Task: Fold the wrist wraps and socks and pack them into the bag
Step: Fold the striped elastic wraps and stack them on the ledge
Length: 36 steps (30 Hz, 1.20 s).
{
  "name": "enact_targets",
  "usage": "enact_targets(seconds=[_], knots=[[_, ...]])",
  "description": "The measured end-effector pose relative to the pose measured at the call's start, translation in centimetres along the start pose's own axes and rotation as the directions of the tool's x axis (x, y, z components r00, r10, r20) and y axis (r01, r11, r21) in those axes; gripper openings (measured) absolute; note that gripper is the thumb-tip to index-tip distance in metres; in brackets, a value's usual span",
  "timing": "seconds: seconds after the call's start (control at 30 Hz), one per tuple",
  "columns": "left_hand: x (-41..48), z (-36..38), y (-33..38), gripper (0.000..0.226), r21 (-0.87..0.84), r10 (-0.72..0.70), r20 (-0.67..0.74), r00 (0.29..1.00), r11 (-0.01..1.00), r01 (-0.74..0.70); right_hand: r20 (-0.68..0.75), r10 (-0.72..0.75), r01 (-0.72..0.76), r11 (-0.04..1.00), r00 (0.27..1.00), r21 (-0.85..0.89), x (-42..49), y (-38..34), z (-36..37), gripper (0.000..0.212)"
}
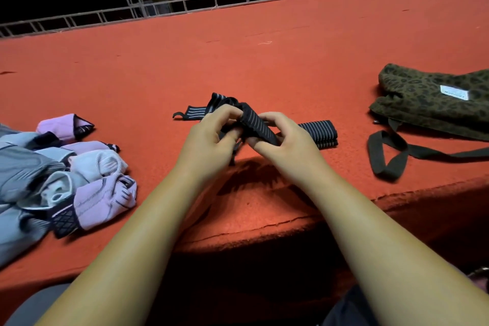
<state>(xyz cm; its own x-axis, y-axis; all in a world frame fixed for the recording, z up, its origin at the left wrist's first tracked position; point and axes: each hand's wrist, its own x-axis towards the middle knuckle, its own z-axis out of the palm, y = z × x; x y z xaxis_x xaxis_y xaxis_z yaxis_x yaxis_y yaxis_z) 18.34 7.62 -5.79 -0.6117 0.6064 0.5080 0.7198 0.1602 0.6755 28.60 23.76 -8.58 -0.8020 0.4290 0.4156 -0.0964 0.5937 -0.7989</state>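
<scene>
A black wrist wrap (255, 124) with thin grey stripes is held just above the red table, partly doubled over. My left hand (211, 143) pinches its left part and my right hand (288, 140) grips its right part. Its loose tail with a thumb loop (193, 111) lies on the cloth behind my left hand. A second striped wrap (321, 131), folded into a flat block, lies just right of my right hand. A heap of pink, grey and white socks (79, 174) lies at the left. The olive leopard-print bag (434, 103) lies at the right, its dark strap (389, 151) looped toward me.
The table is covered in red felt (264, 55), with its cracked front edge (264, 227) close to my forearms. A metal truss railing (185, 5) runs along the far side. The bag's opening cannot be made out.
</scene>
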Motion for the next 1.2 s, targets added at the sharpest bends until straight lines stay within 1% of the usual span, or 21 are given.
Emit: enact_targets(seconds=[0.1, 0.13, 0.2, 0.23, 0.3, 0.37, 0.5, 0.63, 0.7, 0.77, 0.83, 0.87, 0.93, 1.0, 1.07, 1.1, 1.13, 1.17, 1.2], knots=[[-1.2, -1.6, -0.3, 0.024, 0.026, -0.035, -0.015, 0.999, 0.999, 0.035, 0.059, 0.002, -0.005, 0.999, 0.998, 0.044, -0.6, -0.5, 0.3, 0.040], [-1.7, -2.1, -0.4, 0.025, 0.022, -0.054, -0.016, 0.998, 0.998, 0.054, 0.078, 0.002, -0.007, 0.998, 0.997, 0.064, -0.8, -0.8, 0.5, 0.035], [-2.7, -3.1, -0.5, 0.029, -0.022, -0.092, -0.022, 0.995, 0.996, 0.092, 0.090, 0.003, -0.012, 0.995, 0.996, 0.100, -1.3, -1.5, 0.8, 0.017], [-3.2, -3.6, -0.5, 0.030, -0.050, -0.103, -0.022, 0.994, 0.994, 0.102, 0.089, 0.006, -0.015, 0.994, 0.996, 0.108, -1.5, -1.8, 1.1, 0.018], [-4.2, -4.3, -0.7, 0.028, -0.116, -0.127, -0.020, 0.992, 0.985, 0.124, 0.085, 0.007, -0.017, 0.993, 0.996, 0.118, -1.9, -2.4, 1.6, 0.032], [-5.3, -5.1, -0.8, 0.026, -0.158, -0.153, -0.024, 0.988, 0.976, 0.147, 0.100, 0.019, -0.033, 0.990, 0.995, 0.135, -2.2, -2.8, 2.1, 0.036], [-7.3, -6.2, -1.9, 0.020, -0.139, -0.210, -0.019, 0.978, 0.969, 0.205, 0.134, 0.097, -0.126, 0.965, 0.986, 0.231, -2.5, -3.6, 3.1, 0.039], [-8.8, -6.4, -4.3, 0.018, -0.046, -0.275, -0.067, 0.959, 0.961, 0.272, 0.111, 0.209, -0.235, 0.903, 0.972, 0.360, -2.6, -4.2, 3.9, 0.039], [-9.2, -6.3, -4.9, 0.033, 0.041, -0.287, -0.064, 0.956, 0.956, 0.290, 0.117, 0.262, -0.287, 0.859, 0.958, 0.424, -2.5, -4.1, 4.3, 0.032], [-9.4, -6.1, -4.8, 0.056, 0.203, -0.226, -0.011, 0.974, 0.953, 0.223, 0.143, 0.313, -0.341, 0.792, 0.939, 0.507, -2.6, -3.9, 4.6, 0.026], [-9.4, -5.9, -4.5, 0.071, 0.317, -0.160, 0.077, 0.984, 0.940, 0.128, 0.158, 0.339, -0.367, 0.744, 0.927, 0.557, -2.5, -3.3, 4.9, 0.023], [-9.4, -5.9, -4.5, 0.074, 0.357, -0.145, 0.106, 0.984, 0.929, 0.099, 0.155, 0.348, -0.371, 0.730, 0.925, 0.574, -2.5, -3.1, 4.9, 0.020], [-9.3, -5.9, -4.9, 0.068, 0.420, -0.142, 0.125, 0.982, 0.904, 0.077, 0.144, 0.359, -0.371, 0.713, 0.922, 0.595, -2.4, -3.0, 4.6, 0.014], [-9.4, -6.1, -5.3, 0.057, 0.410, -0.164, 0.115, 0.980, 0.906, 0.103, 0.100, 0.360, -0.355, 0.765, 0.928, 0.538, -2.4, -3.0, 4.0, 0.015], [-9.4, -6.7, -5.6, 0.047, 0.304, -0.156, 0.069, 0.985, 0.944, 0.128, 0.017, 0.333, -0.315, 0.874, 0.943, 0.369, -2.5, -3.0, 3.4, 0.022], [-9.3, -6.9, -5.7, 0.041, 0.218, -0.151, 0.023, 0.988, 0.965, 0.143, -0.037, 0.289, -0.273, 0.934, 0.957, 0.230, -2.5, -2.8, 3.1, 0.031], [-9.3, -7.1, -5.5, 0.034, 0.105, -0.168, -0.033, 0.985, 0.980, 0.171, -0.087, 0.215, -0.210, 0.976, 0.973, 0.056, -2.6, -2.5, 2.9, 0.042], [-9.2, -7.2, -5.0, 0.029, -0.046, -0.215, -0.090, 0.972, 0.976, 0.212, -0.118, 0.117, -0.130, 0.985, 0.986, -0.113, -2.7, -2.2, 2.7, 0.051], [-9.0, -7.2, -4.5, 0.027, -0.211, -0.273, -0.135, 0.953, 0.947, 0.241, -0.124, 0.011, -0.039, 0.973, 0.992, -0.225, -2.7, -2.0, 2.6, 0.055]])
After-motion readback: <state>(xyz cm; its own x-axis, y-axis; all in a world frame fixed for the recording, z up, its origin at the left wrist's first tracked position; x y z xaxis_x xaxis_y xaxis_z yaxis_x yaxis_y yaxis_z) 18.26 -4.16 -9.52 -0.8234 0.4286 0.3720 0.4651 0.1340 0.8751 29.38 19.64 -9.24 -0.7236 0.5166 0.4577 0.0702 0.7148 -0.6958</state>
